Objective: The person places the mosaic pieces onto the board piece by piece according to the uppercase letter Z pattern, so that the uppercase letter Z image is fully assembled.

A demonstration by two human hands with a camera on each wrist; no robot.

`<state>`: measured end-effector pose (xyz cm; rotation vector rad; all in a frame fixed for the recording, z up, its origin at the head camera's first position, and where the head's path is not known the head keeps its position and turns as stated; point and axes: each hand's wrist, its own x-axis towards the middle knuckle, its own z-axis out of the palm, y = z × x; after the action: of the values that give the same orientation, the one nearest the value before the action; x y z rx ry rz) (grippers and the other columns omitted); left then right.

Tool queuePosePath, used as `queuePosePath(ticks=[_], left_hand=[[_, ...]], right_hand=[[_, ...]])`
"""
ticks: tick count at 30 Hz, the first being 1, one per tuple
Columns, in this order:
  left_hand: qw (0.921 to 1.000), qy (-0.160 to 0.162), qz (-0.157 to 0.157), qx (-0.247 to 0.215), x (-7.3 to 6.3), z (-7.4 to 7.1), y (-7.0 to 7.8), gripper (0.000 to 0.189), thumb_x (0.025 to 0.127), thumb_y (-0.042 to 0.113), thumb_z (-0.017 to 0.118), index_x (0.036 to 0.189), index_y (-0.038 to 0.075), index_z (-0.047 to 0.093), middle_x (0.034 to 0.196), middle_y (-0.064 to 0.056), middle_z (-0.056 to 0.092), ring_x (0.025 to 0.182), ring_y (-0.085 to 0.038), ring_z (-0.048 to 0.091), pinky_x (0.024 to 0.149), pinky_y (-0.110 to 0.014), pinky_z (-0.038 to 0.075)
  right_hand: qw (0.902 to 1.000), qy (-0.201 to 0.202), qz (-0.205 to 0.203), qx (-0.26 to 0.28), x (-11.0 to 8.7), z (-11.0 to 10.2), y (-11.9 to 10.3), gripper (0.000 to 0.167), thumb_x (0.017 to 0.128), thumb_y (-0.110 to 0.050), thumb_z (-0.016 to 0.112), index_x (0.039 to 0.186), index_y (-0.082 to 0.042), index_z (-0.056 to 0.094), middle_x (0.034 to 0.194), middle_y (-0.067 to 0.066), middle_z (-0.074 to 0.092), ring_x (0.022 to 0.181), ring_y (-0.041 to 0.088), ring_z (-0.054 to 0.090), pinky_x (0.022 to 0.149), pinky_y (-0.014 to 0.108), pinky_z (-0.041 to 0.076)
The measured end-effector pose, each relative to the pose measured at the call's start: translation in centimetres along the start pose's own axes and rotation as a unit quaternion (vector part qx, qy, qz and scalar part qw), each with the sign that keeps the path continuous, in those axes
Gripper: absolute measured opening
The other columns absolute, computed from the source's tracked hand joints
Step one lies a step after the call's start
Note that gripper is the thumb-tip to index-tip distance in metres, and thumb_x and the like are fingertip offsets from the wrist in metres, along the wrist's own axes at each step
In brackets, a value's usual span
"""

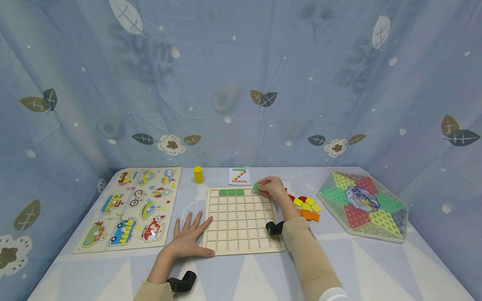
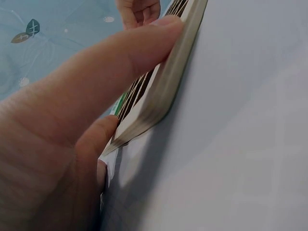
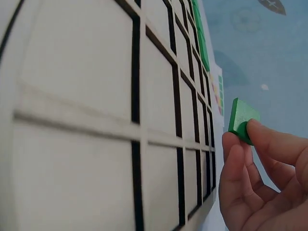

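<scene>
A wooden grid board [image 1: 241, 225] lies on the table, with several green square tiles [image 1: 231, 192] set side by side in its far row. My right hand [image 1: 274, 188] pinches another green tile [image 3: 243, 120] between thumb and fingertips, above the far right part of the board. In the right wrist view that tile is tilted and apart from the grid. My left hand [image 1: 188, 238] lies spread at the board's left side, its thumb and index fingertip touching the board's edge. Behind the board is a small pattern card [image 1: 239, 176] showing coloured squares on a grid.
Loose red, yellow and orange tiles [image 1: 306, 214] are scattered right of the board. A yellow cylinder [image 1: 198, 174] stands at the back. To the left lies a vehicle picture puzzle [image 1: 128, 209]; at the right is a hexagonal Chinese checkers board [image 1: 363, 205]. A patterned blue curtain [image 1: 241, 125] hangs behind.
</scene>
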<state>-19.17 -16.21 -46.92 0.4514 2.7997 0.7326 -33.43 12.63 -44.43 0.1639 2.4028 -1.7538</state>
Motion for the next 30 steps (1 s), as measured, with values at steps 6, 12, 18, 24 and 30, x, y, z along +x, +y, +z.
queuePosePath(ticks=[6, 12, 18, 24, 30], left_hand=[[1.0, -0.002, -0.003, -0.003, -0.1, 0.0, 0.1, 0.106, 0.058, 0.062, 0.074, 0.145, 0.017, 0.032, 0.153, -0.019, 0.012, 0.138, -0.045, -0.004, 0.103, -0.064, -0.012], [1.0, -0.006, -0.004, 0.0, -0.1, 0.1, 0.0, 0.105, 0.059, 0.063, 0.073, 0.145, 0.018, 0.031, 0.153, -0.019, 0.011, 0.138, -0.044, -0.005, 0.103, -0.064, -0.012], [0.9999, -0.007, -0.007, -0.002, -0.1, 0.1, 0.0, 0.106, 0.059, 0.063, 0.073, 0.145, 0.019, 0.031, 0.154, -0.017, 0.01, 0.138, -0.043, -0.006, 0.103, -0.062, -0.013], [1.0, -0.004, -0.008, 0.003, -0.1, 0.0, 0.0, 0.106, 0.058, 0.064, 0.073, 0.145, 0.019, 0.031, 0.154, -0.017, 0.01, 0.138, -0.043, -0.006, 0.103, -0.062, -0.013], [1.0, -0.001, -0.006, 0.003, -0.1, -0.1, 0.1, 0.106, 0.058, 0.063, 0.073, 0.145, 0.019, 0.032, 0.153, -0.017, 0.012, 0.138, -0.044, -0.005, 0.104, -0.063, -0.012]], right_hand=[[0.9996, -0.011, 0.002, -0.025, 0.2, 1.2, -0.1, 0.019, 0.084, -0.006, 0.067, 0.102, -0.001, 0.068, 0.095, 0.013, 0.065, 0.061, 0.012, 0.055, 0.053, 0.021, 0.046], [0.9987, -0.028, 0.01, -0.041, 0.6, 2.1, -0.3, 0.014, 0.084, -0.005, 0.066, 0.096, -0.001, 0.069, 0.081, 0.01, 0.065, 0.055, 0.013, 0.051, 0.049, 0.023, 0.041], [0.9974, -0.036, 0.009, -0.062, 0.7, 2.3, -0.5, 0.013, 0.083, -0.004, 0.066, 0.096, -0.001, 0.069, 0.072, 0.006, 0.061, 0.051, 0.012, 0.044, 0.046, 0.024, 0.038], [0.9945, -0.031, -0.009, -0.099, 0.8, 2.6, -0.5, 0.012, 0.08, -0.002, 0.068, 0.093, -0.003, 0.07, 0.07, 0.005, 0.058, 0.047, 0.011, 0.04, 0.044, 0.024, 0.036], [0.9892, -0.029, -0.021, -0.142, 0.8, 2.8, -0.6, 0.015, 0.078, 0.0, 0.069, 0.092, -0.004, 0.069, 0.075, 0.007, 0.058, 0.047, 0.012, 0.041, 0.044, 0.024, 0.036]])
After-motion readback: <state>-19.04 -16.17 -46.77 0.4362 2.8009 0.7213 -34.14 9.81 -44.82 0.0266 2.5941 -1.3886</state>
